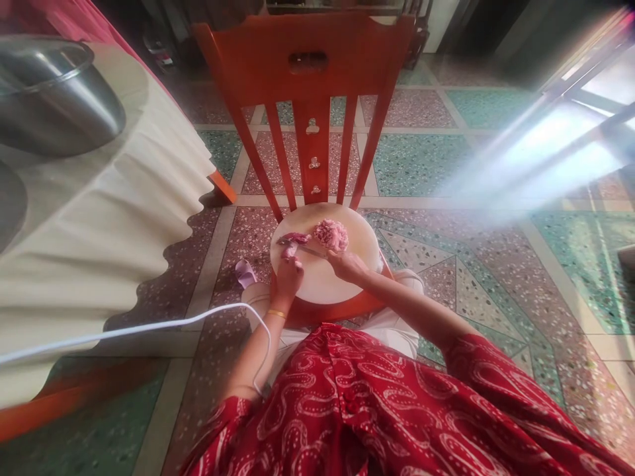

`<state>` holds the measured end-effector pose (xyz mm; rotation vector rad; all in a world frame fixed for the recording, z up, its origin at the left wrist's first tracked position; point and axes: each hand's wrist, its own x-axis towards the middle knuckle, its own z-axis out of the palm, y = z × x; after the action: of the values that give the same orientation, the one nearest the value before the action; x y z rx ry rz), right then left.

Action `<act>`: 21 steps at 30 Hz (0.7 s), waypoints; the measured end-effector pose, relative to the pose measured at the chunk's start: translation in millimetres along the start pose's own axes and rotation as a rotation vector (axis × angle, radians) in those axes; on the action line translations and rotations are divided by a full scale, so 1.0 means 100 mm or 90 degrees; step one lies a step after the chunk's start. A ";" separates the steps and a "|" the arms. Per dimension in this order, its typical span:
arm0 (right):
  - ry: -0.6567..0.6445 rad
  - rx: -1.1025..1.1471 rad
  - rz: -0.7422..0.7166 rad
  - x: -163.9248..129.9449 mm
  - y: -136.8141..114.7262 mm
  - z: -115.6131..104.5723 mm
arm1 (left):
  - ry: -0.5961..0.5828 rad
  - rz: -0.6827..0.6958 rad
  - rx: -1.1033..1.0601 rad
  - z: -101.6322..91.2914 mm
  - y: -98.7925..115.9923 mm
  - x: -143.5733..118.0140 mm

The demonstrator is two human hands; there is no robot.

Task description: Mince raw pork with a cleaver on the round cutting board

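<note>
Looks like the cutting's barely begun: the left hand point(288, 274) has its fingers clamped on a small pink strip point(292, 239) on the round board point(322, 281), right hand point(347, 264) grips the knife point(310, 250), big chunk of meat point(331, 234) still whole beside it.

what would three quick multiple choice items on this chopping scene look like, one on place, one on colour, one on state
1. The round cutting board rests on: A the chair seat; B the floor; C the table.
2. The chair is: A green; B orange-red; C white.
3. The right hand is: A empty; B holding a knife; C on the pot.

Answers: 1 A, the seat rim shows beneath the board. 2 B, its back slats are orange-red. 3 B, the blade points toward the left hand by the meat.
</note>
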<state>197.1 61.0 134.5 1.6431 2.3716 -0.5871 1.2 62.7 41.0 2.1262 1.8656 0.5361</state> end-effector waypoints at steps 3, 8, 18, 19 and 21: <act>0.008 -0.015 0.009 -0.14 0.04 0.05 | -0.046 0.096 -0.021 0.04 0.03 -0.14; -0.038 -0.091 -0.078 -0.23 0.13 0.14 | 0.005 0.138 -0.022 0.06 0.02 -0.54; -0.037 -0.125 -0.191 0.35 -0.48 0.22 | 0.020 0.063 -0.133 0.04 -0.02 -0.58; -0.033 -0.118 -0.195 0.37 -0.51 0.22 | 0.013 0.022 -0.177 0.03 -0.03 -0.57; -0.027 -0.120 -0.198 0.35 -0.46 0.20 | -0.008 -0.106 -0.309 0.02 -0.07 -0.56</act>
<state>140.9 68.3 113.0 1.1848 2.5793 -0.4267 -10.3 8.5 30.5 1.6418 1.6711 0.8335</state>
